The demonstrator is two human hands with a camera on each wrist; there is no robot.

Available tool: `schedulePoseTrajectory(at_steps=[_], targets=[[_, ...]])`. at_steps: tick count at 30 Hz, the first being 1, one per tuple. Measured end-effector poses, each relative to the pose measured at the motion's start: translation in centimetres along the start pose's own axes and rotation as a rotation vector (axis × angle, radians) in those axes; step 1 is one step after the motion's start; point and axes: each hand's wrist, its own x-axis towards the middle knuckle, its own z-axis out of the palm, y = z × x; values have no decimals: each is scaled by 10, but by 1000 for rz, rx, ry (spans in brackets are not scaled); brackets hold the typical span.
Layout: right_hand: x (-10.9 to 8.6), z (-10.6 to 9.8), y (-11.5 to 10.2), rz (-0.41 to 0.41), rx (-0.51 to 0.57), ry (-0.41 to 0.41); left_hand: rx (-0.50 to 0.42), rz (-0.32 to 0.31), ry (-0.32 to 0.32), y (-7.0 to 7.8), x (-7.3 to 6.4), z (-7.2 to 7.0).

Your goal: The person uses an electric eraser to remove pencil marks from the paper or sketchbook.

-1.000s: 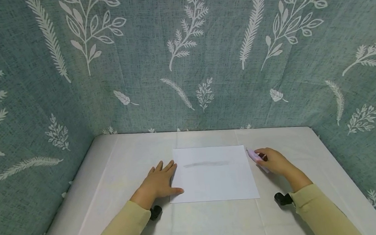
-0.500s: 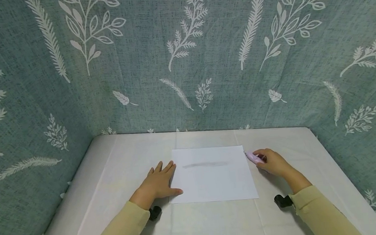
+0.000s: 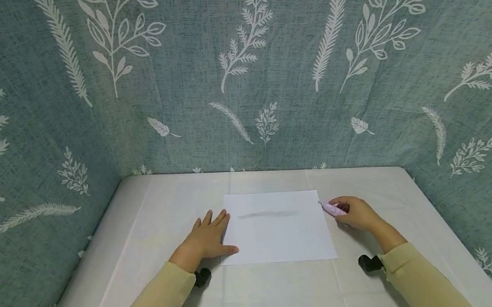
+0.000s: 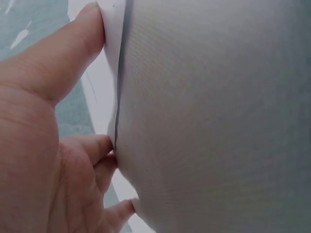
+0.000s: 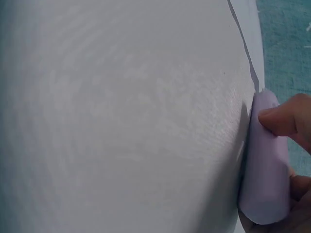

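A white sheet of paper (image 3: pixel 280 238) lies on the table, with a grey smudged band (image 3: pixel 269 215) across its upper half. My left hand (image 3: pixel 207 237) rests on the sheet's left side with fingers spread, thumb and fingertips at the edge. In the left wrist view its thumb (image 4: pixel 87 34) lies against the paper's edge. My right hand (image 3: pixel 356 212) grips a thick lilac pen-shaped tool (image 3: pixel 332 209), whose narrow tip points up-left at the paper's right edge. In the right wrist view, the thumb (image 5: pixel 284 116) presses on the tool's smooth barrel; the other fingers are mostly hidden behind it.
The table (image 3: pixel 280 296) has a white cover with fold lines. Green cloth (image 3: pixel 200 128) with white leaf prints hangs behind it and at both sides. A black wrist camera (image 3: pixel 202 277) shows by the left cuff, another black camera (image 3: pixel 370 262) by the right cuff.
My right hand has shifted slightly down and left, and the lilac tool has turned a little flatter, its tip now at the paper's right edge. The left hand has stayed in place.
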Motion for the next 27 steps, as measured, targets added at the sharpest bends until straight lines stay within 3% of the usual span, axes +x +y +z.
schedulePoseTrajectory(at_steps=[20,27], targets=[[-2,0,-6,68,-20,-2,-8,3,5,0,0,-1],[-1,1,-7,57,-33,16,-19,-2,8,-1,2,2]])
